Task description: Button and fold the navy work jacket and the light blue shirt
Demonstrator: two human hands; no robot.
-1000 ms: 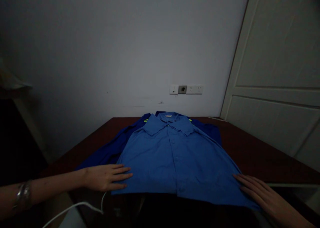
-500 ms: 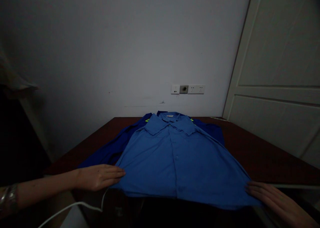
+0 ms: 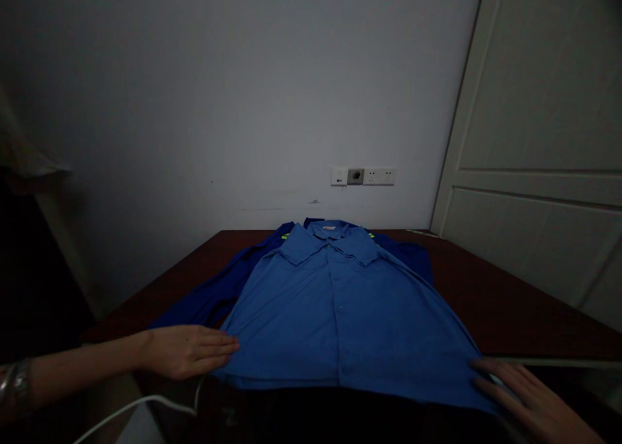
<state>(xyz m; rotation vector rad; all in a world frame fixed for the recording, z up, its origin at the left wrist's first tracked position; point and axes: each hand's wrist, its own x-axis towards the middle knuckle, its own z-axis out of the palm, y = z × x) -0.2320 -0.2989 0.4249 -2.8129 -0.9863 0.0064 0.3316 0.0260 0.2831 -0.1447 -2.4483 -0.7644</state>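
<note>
A light blue collared shirt (image 3: 286, 321) lies front up, its collar away from me and its hem at the near table edge. At its left lower edge, my left hand (image 3: 189, 352) has its fingers pressed together on the cloth; the thumb is hidden. My right hand (image 3: 529, 395) is at the right hem corner, slightly blurred, with a gap between its fingers as they touch the fabric. Beneath the shirt is a darker blue garment (image 3: 214, 295) with yellow-green trim, its sleeves showing on both sides.
The dark red-brown table (image 3: 490, 295) stands against a pale wall with a row of sockets (image 3: 379, 176). A white panelled door (image 3: 534, 236) is on the right. A white cable (image 3: 146, 400) runs below my left forearm.
My right hand has moved slightly left and its fingers have parted. My left hand has shifted slightly left and down along the shirt's edge. The view has shifted a little.
</note>
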